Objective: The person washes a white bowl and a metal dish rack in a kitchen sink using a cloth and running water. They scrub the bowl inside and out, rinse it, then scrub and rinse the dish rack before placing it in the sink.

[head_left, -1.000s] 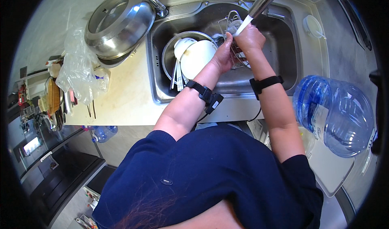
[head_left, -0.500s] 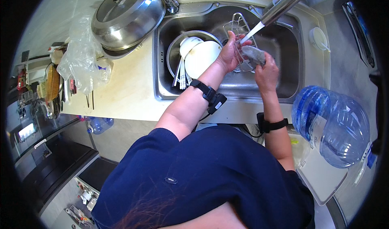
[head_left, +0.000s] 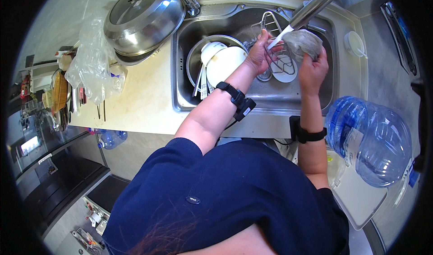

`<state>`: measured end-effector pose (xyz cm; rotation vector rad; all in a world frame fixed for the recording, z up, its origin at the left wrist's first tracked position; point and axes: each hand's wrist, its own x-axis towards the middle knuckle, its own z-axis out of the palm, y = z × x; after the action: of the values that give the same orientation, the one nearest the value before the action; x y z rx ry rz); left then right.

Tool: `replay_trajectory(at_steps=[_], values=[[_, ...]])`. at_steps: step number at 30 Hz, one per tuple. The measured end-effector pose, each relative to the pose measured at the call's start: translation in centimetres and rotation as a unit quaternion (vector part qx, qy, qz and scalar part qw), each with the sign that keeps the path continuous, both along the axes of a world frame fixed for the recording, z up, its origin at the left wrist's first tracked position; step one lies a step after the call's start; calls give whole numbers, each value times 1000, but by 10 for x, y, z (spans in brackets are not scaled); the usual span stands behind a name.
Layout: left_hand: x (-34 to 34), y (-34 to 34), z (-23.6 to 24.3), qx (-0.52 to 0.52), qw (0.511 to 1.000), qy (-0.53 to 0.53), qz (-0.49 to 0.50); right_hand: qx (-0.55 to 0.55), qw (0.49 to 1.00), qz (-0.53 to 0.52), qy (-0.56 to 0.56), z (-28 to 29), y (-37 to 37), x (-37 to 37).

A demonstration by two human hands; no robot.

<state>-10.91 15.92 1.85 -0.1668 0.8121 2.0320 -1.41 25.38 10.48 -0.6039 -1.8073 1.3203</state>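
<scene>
Over the sink (head_left: pixel 311 101), my left hand (head_left: pixel 260 55) grips a metal wire rack (head_left: pixel 283 65) at its side, under the stream from the faucet (head_left: pixel 315 4). My right hand (head_left: pixel 314 72) is closed on a greyish dishcloth (head_left: pixel 303 44), held up to the right of the rack and apart from it. Beneath the rack, a small white dish (head_left: pixel 285 76) lies on the sink floor beside the drain. To the left, a steel basin (head_left: pixel 191 61) holds a white plate (head_left: pixel 224 68), a white bowl (head_left: pixel 212 50) and several chopsticks (head_left: pixel 203 84).
A lidded steel wok (head_left: pixel 151 27) stands on the counter left of the sink, with a clear plastic bag (head_left: pixel 91 70) near it. At the right lies a large clear water jug (head_left: pixel 381 140). A small white container (head_left: pixel 355 44) sits by the sink's right rim.
My right hand and the dishcloth have moved right and up, away from the rack. My left hand still holds the rack, tilted slightly differently. The white dish beneath shows more.
</scene>
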Motion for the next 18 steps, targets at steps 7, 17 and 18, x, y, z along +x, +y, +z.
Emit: replay_trajectory(at_steps=[7, 17, 18], values=[[14, 11, -18, 286, 947, -137, -44, 104, 968, 148, -173, -49, -33, -32], [12, -21, -20, 1, 993, -36, 110, 243, 760, 284, -531, -73, -25, 9], [11, -19, -19, 0, 992, -28, 120, 201, 814, 259, -480, -70, -28, 3]])
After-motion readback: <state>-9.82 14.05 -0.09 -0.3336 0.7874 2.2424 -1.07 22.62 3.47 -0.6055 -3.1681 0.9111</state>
